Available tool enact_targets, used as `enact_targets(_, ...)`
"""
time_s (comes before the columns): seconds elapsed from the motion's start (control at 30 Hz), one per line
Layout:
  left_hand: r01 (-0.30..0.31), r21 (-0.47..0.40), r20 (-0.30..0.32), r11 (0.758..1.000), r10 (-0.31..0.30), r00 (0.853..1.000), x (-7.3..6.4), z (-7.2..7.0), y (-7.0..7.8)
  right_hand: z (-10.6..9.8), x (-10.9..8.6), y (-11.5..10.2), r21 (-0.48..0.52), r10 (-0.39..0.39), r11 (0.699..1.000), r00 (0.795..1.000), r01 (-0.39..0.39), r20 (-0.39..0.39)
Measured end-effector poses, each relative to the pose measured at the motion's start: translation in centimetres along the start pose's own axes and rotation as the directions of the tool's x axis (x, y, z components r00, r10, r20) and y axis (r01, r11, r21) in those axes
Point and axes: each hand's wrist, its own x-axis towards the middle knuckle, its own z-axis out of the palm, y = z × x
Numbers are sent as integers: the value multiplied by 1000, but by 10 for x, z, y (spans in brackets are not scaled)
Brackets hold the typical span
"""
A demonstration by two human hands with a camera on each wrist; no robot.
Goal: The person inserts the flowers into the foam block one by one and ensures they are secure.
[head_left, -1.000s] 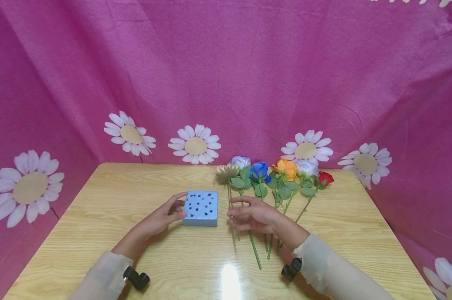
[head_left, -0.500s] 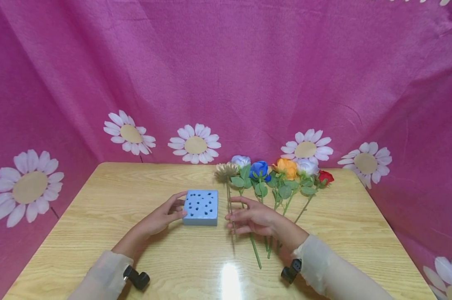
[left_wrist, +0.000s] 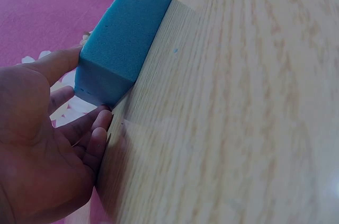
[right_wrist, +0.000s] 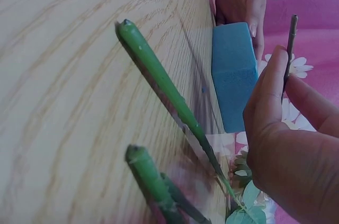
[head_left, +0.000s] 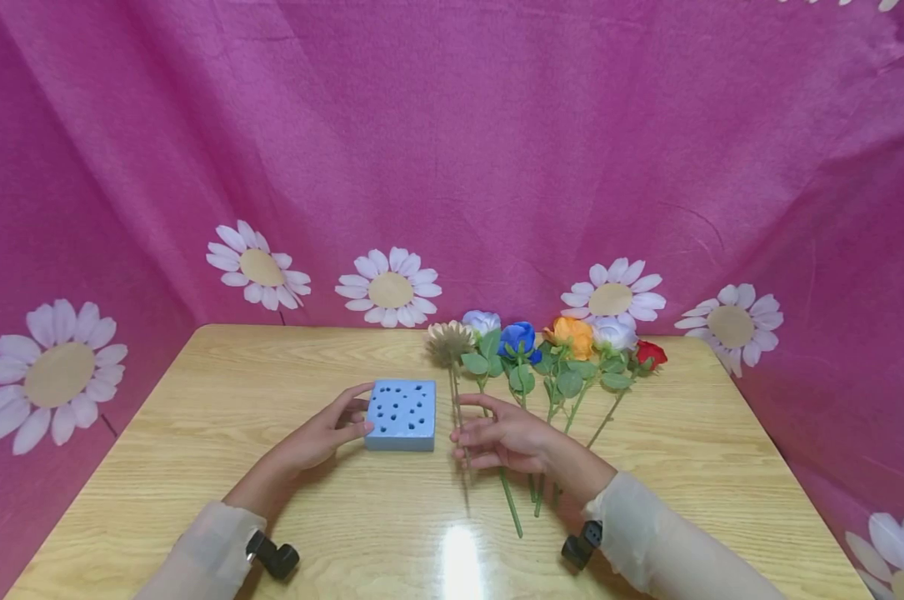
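Note:
A blue foam block [head_left: 401, 444] with many small holes in its top sits on the table. My left hand [head_left: 312, 437] holds it at its left side, thumb at the near left corner and a finger at the far left one. In the left wrist view the same block [left_wrist: 127, 33] shows its plain sides, the other fingers loosely bent beside it. Just right of the block, my right hand [head_left: 507, 437] pinches the thin brown stem [right_wrist: 291, 38] of a beige artificial flower [head_left: 450, 340] between thumb and fingers. The flower's head points to the back of the table.
Right of the beige flower lie artificial roses: a lilac one [head_left: 481, 323], a blue one [head_left: 517, 339], an orange one [head_left: 571, 336], a white one [head_left: 615, 335] and a red one [head_left: 651, 356]. Their green stems pass under my right hand. A pink curtain [head_left: 452, 167] hangs behind the table.
My right fingers have closed on the beige flower's stem and shifted slightly left. The stem has moved with them, its lower end now nearer me. My left hand and the block have stayed put.

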Motion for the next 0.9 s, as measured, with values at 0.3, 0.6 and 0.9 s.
enact_targets(0.3,4,-9,2,1000,-4,1000,0,-1,0,2,1,-2,-20,-14,1000,1000,14,7)
enact_targets(0.6,1,-8,3,1000,-1,1000,1,-1,0,7,3,-5,-71,-42,997,999,42,-1)
enact_targets(0.9,0,-14,10,1000,0,1000,1,-1,-1,11,10,-7,-125,-82,989,996,77,-35)
